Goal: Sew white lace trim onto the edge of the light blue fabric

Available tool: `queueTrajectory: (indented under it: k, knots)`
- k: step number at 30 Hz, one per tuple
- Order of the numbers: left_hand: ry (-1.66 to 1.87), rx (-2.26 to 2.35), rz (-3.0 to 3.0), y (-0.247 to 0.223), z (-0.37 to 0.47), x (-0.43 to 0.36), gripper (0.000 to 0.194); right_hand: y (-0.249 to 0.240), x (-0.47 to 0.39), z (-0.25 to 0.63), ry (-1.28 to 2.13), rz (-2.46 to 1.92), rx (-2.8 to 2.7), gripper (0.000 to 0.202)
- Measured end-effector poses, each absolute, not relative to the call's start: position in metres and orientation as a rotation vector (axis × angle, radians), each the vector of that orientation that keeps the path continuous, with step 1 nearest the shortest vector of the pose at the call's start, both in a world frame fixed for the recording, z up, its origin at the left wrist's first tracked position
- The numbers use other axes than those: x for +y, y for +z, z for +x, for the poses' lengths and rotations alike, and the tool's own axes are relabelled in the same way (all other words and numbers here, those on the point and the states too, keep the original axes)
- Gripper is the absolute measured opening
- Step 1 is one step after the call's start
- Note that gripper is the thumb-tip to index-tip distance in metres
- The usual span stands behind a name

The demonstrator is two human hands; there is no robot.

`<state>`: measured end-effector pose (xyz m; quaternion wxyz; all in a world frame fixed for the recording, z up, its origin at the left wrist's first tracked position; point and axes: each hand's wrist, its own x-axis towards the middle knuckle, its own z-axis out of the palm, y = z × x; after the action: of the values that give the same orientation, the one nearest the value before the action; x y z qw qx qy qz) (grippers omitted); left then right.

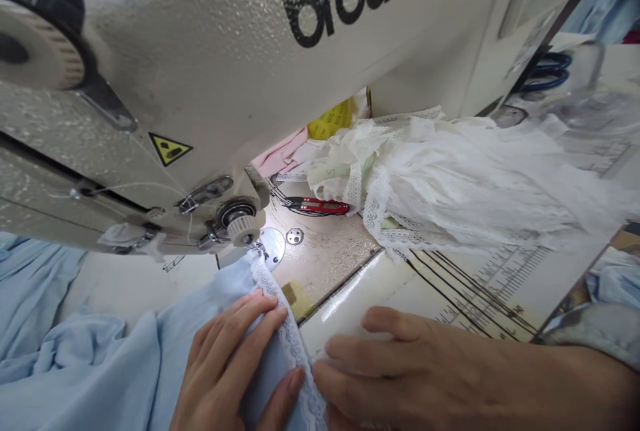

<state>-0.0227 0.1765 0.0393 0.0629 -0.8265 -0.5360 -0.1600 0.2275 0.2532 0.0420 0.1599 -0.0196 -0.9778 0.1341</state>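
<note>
Light blue fabric (pixel 195 304) lies on the machine bed, with white lace trim (pixel 293 344) along its right edge. The lace runs up to the presser foot (pixel 260 249) of the sewing machine. My left hand (pixel 235 358) lies flat on the fabric, its fingertips at the lace just before the foot and its thumb on the lace lower down. At the lace's right side, my right hand (pixel 395 371) has its fingers bent and its index finger against the lace edge. Its thumb is mostly hidden at the bottom, and the fingers are slightly blurred.
The machine head (pixel 240 71) spans the top. Behind the bed lie red-handled thread snips (pixel 320 206) and a pile of white lace-edged fabric (pixel 470 178). Pink cloth (pixel 283 151) and a yellow item (pixel 331 121) sit beneath the arm. Ruler markings (pixel 505 284) show at right.
</note>
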Motion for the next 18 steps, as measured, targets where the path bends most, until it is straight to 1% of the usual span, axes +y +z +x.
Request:
queueTrajectory:
  k: [7,13,18]
  knots:
    - [-0.477,-1.6,-2.495,0.041,-0.019,0.179,0.041,0.044,0.255,0.228,0.301,-0.046,-2.817,0.02]
    - [-0.462,-1.58,-2.503,0.039,-0.018,0.178,0.041,0.037,0.252,0.231,0.369,-0.05,-2.786,0.027]
    - [-0.514,-1.615,-2.483,0.035,-0.019,0.175,0.035,0.034,0.249,0.229,0.413,-0.117,-2.74,0.017]
